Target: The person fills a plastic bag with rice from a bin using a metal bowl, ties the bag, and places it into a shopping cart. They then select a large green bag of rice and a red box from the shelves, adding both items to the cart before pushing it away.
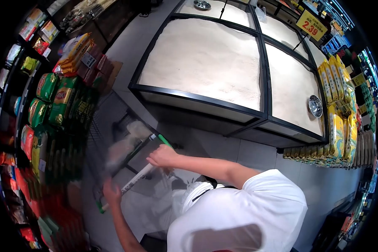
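Note:
A shopping cart's white handle (pixel 136 178), with green ends and dark lettering, runs slantwise in front of my body. My right hand (pixel 161 156) is closed around it near its upper green end. My left hand (pixel 111 191), somewhat blurred, grips the handle near the lower green end. Beyond the handle is the dark wire cart basket (pixel 97 132), smeared by motion. Inside it lie pale, blurry bundles (pixel 137 130) that look like plastic bags; their contents cannot be made out.
Black-framed bins (pixel 201 95) of white grain, probably rice, stand ahead, with a metal bowl (pixel 315 106) in one. A yellow price sign (pixel 311 25) reads 2.39. Green packages (pixel 63 95) are stacked at left, yellow bags (pixel 337 130) at right. Grey floor tiles (pixel 256 153) run between.

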`<act>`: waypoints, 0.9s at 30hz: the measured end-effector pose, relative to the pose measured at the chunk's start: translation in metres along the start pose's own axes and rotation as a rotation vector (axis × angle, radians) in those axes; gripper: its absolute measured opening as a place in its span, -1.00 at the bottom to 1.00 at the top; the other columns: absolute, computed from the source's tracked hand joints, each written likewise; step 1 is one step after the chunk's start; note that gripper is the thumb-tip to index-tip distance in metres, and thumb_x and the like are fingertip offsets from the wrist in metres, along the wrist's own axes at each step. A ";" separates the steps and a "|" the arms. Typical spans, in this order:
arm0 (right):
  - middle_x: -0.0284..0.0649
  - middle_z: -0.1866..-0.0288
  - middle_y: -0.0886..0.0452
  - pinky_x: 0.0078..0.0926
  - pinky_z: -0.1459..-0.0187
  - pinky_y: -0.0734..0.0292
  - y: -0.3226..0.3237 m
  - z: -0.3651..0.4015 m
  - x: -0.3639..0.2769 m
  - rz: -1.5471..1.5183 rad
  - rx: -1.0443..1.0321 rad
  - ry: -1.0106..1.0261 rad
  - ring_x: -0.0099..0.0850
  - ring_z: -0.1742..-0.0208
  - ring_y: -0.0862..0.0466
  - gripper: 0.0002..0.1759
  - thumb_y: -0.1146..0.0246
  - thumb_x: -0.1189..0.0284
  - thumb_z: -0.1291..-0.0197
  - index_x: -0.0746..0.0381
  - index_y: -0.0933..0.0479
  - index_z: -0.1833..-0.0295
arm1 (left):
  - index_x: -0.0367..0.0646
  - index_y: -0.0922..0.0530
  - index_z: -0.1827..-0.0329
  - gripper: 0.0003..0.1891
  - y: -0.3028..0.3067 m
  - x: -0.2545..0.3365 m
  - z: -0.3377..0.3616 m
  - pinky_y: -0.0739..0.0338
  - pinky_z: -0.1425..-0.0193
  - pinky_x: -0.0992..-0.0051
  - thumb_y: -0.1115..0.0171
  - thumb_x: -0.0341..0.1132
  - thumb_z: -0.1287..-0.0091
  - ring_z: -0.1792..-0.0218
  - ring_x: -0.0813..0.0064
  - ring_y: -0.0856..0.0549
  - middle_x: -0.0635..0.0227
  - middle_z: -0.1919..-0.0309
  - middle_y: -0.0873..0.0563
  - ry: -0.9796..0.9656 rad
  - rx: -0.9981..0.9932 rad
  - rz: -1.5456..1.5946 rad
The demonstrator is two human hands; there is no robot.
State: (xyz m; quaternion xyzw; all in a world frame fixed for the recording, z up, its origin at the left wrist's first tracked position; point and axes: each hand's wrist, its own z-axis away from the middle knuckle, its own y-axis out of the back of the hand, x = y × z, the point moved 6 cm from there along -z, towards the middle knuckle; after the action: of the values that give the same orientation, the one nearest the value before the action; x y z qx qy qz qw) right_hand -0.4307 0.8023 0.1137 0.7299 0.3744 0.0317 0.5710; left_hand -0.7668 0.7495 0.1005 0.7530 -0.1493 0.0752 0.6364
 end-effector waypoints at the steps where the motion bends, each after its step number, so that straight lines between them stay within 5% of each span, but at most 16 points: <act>1: -0.22 0.64 -0.60 -0.25 0.34 -0.45 -0.004 -0.019 -0.009 -0.004 0.030 -0.002 -0.18 0.55 -0.61 -0.53 -0.12 0.14 -0.35 0.14 -0.52 0.59 | -0.24 -0.54 -0.30 -0.42 0.010 -0.018 -0.016 -0.36 -0.43 0.17 -0.32 -0.34 -0.14 -0.29 -0.02 -0.54 -0.02 -0.25 -0.60 -0.031 -0.013 0.011; 6: -0.20 0.63 -0.61 -0.24 0.34 -0.47 -0.027 -0.086 -0.035 -0.015 0.077 -0.065 -0.17 0.54 -0.62 -0.54 -0.14 0.15 -0.36 0.14 -0.51 0.58 | -0.15 -0.51 -0.34 -0.53 0.027 -0.091 -0.085 -0.25 -0.50 0.16 -0.19 -0.31 -0.35 -0.42 0.07 -0.43 0.17 -0.36 -0.54 -0.090 -0.098 0.029; 22: -0.19 0.67 -0.57 -0.25 0.39 -0.44 -0.066 -0.245 0.011 0.091 0.311 -0.189 -0.20 0.60 -0.60 -0.56 -0.21 0.18 -0.33 0.13 -0.48 0.60 | -0.05 -0.49 -0.38 -0.55 0.005 -0.201 -0.344 -0.34 -0.44 0.17 -0.06 -0.23 -0.43 -0.41 0.07 -0.44 0.18 -0.38 -0.51 -0.148 -0.134 -0.101; 27: -0.24 0.68 -0.54 -0.30 0.41 -0.41 -0.067 -0.281 0.049 0.164 0.388 -0.220 -0.25 0.62 -0.57 -0.58 -0.23 0.17 -0.30 0.11 -0.48 0.59 | 0.13 -0.44 -0.44 -0.48 -0.028 -0.215 -0.423 -0.32 -0.47 0.18 -0.11 -0.15 -0.39 -0.46 0.12 -0.36 0.27 -0.47 -0.41 -0.137 -0.160 -0.071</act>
State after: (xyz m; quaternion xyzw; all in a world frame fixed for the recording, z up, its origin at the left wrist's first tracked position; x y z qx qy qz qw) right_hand -0.5626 1.0630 0.1350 0.8530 0.2485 -0.0746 0.4530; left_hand -0.9278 1.1965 0.0849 0.7079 -0.1713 -0.0115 0.6851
